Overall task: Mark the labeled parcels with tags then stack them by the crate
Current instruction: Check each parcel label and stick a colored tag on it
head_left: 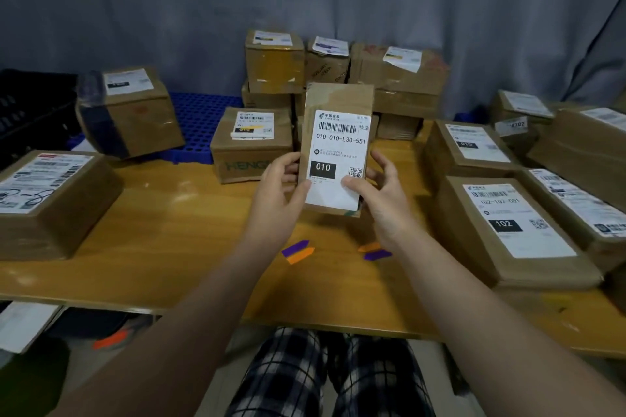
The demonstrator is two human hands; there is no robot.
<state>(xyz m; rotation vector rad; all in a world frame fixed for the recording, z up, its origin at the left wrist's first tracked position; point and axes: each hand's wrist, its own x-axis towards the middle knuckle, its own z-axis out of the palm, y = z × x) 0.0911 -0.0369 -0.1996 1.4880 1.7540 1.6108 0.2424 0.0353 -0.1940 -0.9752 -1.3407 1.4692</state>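
I hold a small flat cardboard parcel [338, 132] upright above the middle of the wooden table [169, 240]. Its white label reads 010. My left hand [281, 186] grips its lower left edge and my right hand [379, 189] grips its lower right edge, thumbs on the label. Below the hands, purple and orange arrow tags [298, 250] lie on the table, with a second pair of tags [374, 251] to the right. A blue plastic crate [203, 118] lies at the back left, partly hidden by boxes.
Labeled cardboard boxes ring the table: a large box [50, 203] front left, a tilted box [132, 112] on the crate, a stack [342, 78] at the back, several flat parcels [508, 227] on the right. A black crate [30, 108] sits far left.
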